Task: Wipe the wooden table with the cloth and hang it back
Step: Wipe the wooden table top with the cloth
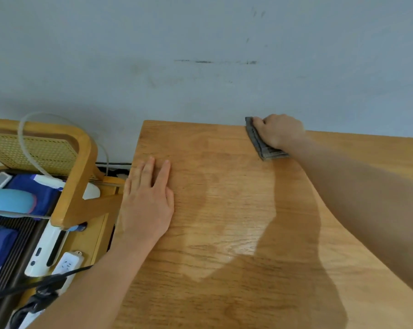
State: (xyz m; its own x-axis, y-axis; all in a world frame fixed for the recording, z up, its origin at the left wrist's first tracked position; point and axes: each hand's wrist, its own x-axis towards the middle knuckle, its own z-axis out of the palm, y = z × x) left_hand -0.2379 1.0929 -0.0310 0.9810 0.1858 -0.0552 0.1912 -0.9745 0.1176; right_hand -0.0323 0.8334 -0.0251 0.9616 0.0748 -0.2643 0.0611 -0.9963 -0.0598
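Both your hands are on the wooden table [224, 210]. Your left hand [148, 203] lies flat, palm down, near the table's left edge, with its fingers straight and close together and the forefinger set a little apart; it holds nothing. Your right hand [277, 131] reaches to the far edge, where the tabletop meets the grey wall [200, 43]. It sits on top of the cloth [262, 148], with its fingers curled over the cloth's far end and pressing it against the wood. The cloth is grey and folded into a narrow pad. It lies on the table at the back edge, touching or just short of the wall, and its near end sticks out from under your hand.

A paler sheen runs across the wood between your two arms. Left of the table stands a wooden chair [77, 186] with a woven cane back. Beside it lie a white power strip [66, 264] and a black cable [34, 283].
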